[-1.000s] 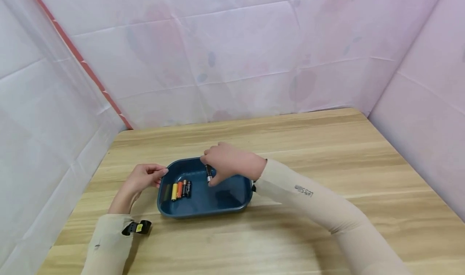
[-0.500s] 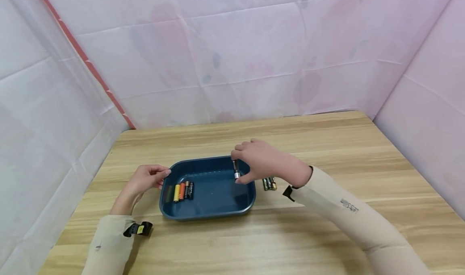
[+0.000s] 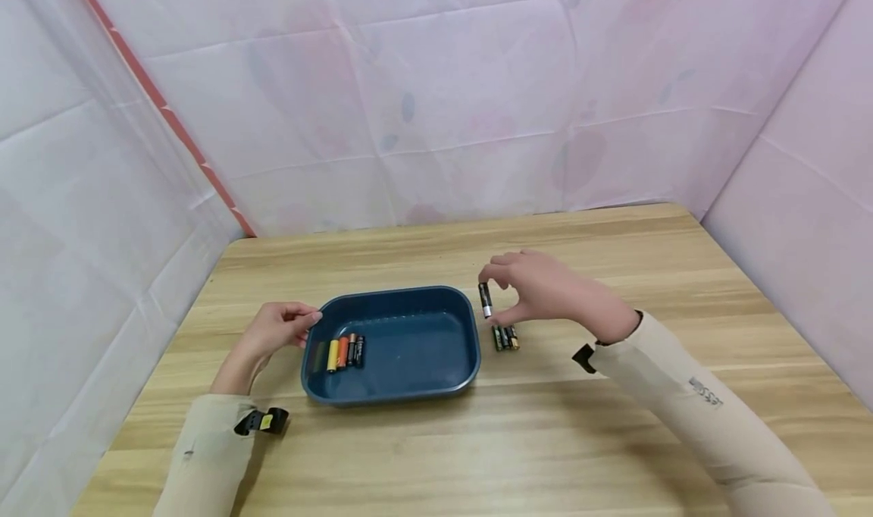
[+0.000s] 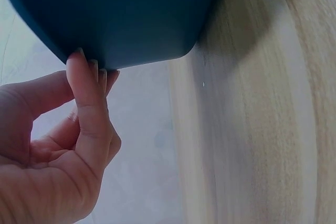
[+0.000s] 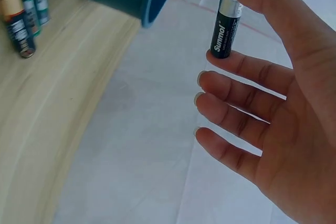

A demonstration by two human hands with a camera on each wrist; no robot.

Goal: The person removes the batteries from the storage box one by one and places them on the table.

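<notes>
The right hand (image 3: 546,289) pinched a black battery (image 3: 485,300) end to end, thumb on one tip and a finger on the other, with the other fingers spread loose. The battery hung upright in the air just past the blue tray (image 3: 455,380), at the tray's 3 o'clock side, right above three batteries (image 3: 505,338) lying together on the wooden table (image 3: 614,426). A grip that thin could let the smooth battery slip, and it could drop, bump the three and roll them away. The left hand (image 3: 273,335) touched the tray's 9 o'clock edge with its fingertips, near four batteries (image 3: 339,352) inside. A push there could slide the tray and make those roll.
</notes>
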